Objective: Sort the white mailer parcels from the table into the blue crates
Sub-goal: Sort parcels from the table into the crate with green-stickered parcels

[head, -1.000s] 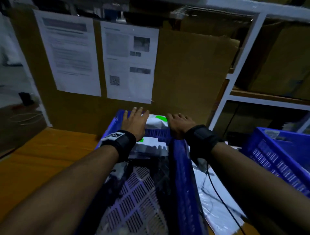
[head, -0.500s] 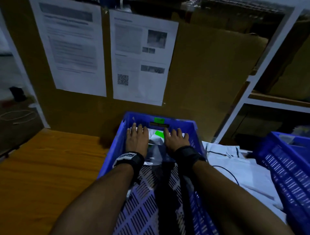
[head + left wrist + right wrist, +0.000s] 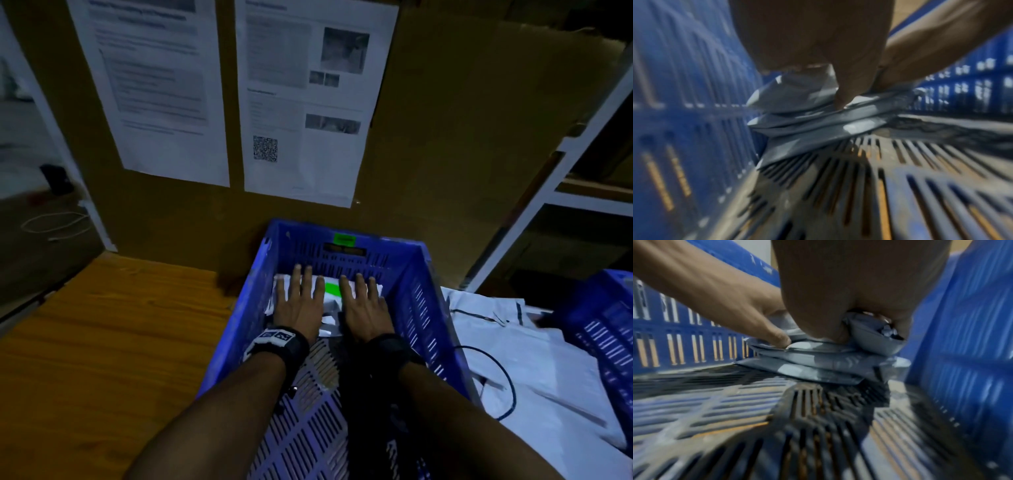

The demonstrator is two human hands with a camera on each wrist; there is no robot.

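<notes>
A brown cardboard sheet (image 3: pixel 445 137) fills the upper half of the head view, flat and matt, with two white printed papers (image 3: pixel 301 99) fixed to it; the right one bears a QR code. At lower left lies the desk (image 3: pixel 102 342), orange-brown wood with a clear grain. A white metal rack (image 3: pixel 561 192) runs down the upper right.

At lower centre stands a blue crate (image 3: pixel 424 308) of hard plastic, its walls and floor cut with narrow slots, a green label on its far wall. A second crate (image 3: pixel 603 329) of the same make sits at the right edge. Between the two, loose mailers (image 3: pixel 534 370) lie heaped on the desk, thin crinkled white film, with a black cable looping over them.

Inside the first crate, against its far wall, lies a stack of mailers (image 3: pixel 329 298), soft, flat and pillow-like, glossy in the wrist views, the top one bearing a green patch. The wrist views show several layers resting on the slotted floor.

The left hand (image 3: pixel 299 301) lies flat on the left part of the stack, fingers straight and slightly spread, pressing down and gripping nothing. The right hand (image 3: pixel 363 303) lies likewise on the right part, fingers out along the top mailer. Each wrist wears a black strap.
</notes>
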